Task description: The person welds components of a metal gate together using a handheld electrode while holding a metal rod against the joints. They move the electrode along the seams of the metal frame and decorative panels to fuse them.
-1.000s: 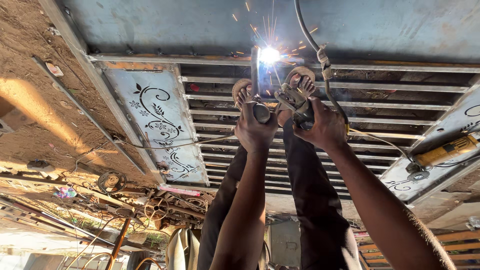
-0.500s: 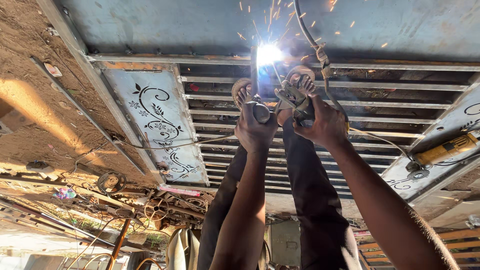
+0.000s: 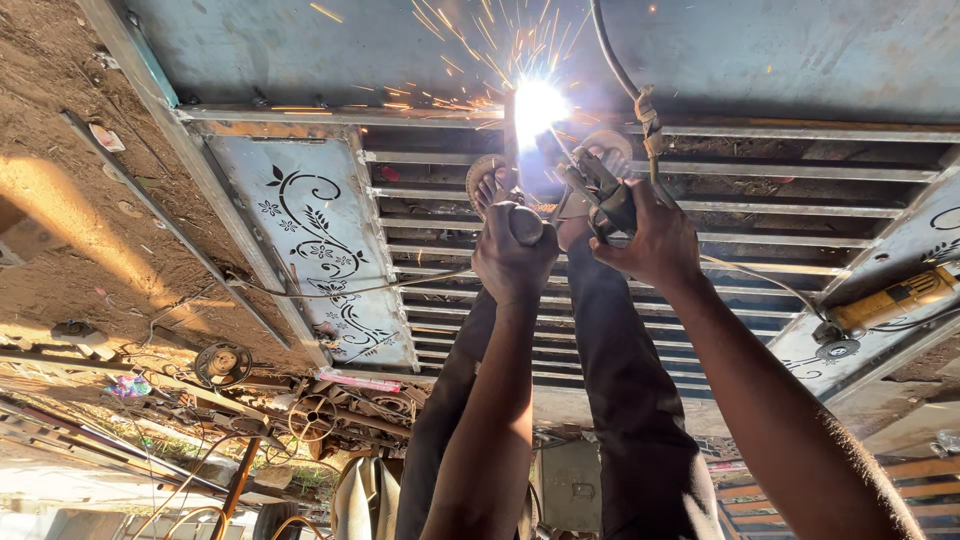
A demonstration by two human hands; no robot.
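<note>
My right hand (image 3: 650,240) grips a welding electrode holder (image 3: 603,195) with a cable (image 3: 625,80) running off the top edge. Its tip throws a bright arc (image 3: 538,103) and sparks against a bar of the metal gate (image 3: 760,130) lying flat on the ground. My left hand (image 3: 510,258) is closed around a dark rounded handle (image 3: 527,225), just left of the holder and close to the arc. My sandalled feet (image 3: 492,180) and dark trousers (image 3: 620,400) rest on the gate's slats.
A decorated panel (image 3: 320,250) with black floral scrollwork sits at the gate's left. A yellow angle grinder (image 3: 890,300) lies at right. Loose wire (image 3: 330,292), scrap metal and wheels (image 3: 222,362) lie on bare dirt at left.
The arc has grown brighter and throws more sparks. Both hands hold nearly the same position at the weld point.
</note>
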